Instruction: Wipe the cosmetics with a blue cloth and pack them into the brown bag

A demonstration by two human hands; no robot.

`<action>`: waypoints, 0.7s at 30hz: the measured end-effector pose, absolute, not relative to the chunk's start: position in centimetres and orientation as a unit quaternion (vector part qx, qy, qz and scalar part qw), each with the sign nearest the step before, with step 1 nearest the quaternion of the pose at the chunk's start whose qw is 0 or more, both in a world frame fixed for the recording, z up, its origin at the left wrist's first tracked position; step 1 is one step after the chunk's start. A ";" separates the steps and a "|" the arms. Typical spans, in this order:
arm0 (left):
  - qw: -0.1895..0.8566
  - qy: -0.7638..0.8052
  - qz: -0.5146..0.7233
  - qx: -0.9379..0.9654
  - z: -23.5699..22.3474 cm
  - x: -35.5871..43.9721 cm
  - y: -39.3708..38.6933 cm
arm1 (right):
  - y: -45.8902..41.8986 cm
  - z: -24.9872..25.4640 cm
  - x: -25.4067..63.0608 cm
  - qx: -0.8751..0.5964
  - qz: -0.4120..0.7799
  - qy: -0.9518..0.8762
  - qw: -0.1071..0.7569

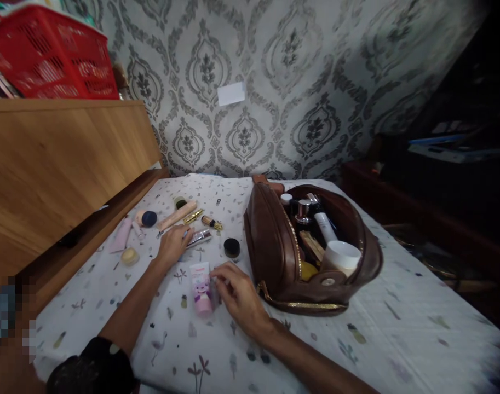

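Note:
My left hand point(173, 246) reaches palm down among the cosmetics, its fingers closed on the near end of a silver tube point(199, 238). My right hand point(239, 295) is beside a pink and white squeeze tube point(201, 293) with a purple cartoon figure. Its fingers are loosely bent and apart, the fingertips close to the tube's right edge; whether they touch it I cannot tell. A small black-lidded jar point(231, 248) sits beyond that hand. To the right stands an unzipped brown toiletry bag point(270, 241) holding a white-lidded jar point(342, 257), a white tube point(325, 227) and several bottles.
Farther left lie a gold pen-like tube point(193, 216), a gold and black tube point(212, 222), a long peach tube point(177, 215), a navy-capped bottle point(147, 218), a pink tube point(121, 235) and a cream-coloured round jar point(130, 256). A wooden panel point(69, 164) borders the left side, under a red basket point(52, 52).

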State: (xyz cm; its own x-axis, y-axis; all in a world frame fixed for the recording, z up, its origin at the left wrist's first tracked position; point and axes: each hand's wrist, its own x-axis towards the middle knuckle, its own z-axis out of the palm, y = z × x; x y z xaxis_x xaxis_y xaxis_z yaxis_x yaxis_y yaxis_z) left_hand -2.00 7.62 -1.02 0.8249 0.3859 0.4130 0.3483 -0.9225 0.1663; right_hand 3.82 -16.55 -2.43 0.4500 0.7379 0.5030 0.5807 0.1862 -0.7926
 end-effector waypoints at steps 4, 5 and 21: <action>0.055 0.220 0.221 0.949 -0.9 -1.7 7.8 | -16.9 -2.8 4.6 -0.651 0.101 -0.488 0.572; 0.060 0.222 0.225 0.947 -0.8 -1.7 7.8 | -16.9 -2.8 4.6 -0.655 0.118 -0.477 0.574; 0.121 0.043 0.247 0.960 -0.1 -1.4 0.4 | -18.1 -1.9 2.5 -0.636 0.040 -0.704 0.312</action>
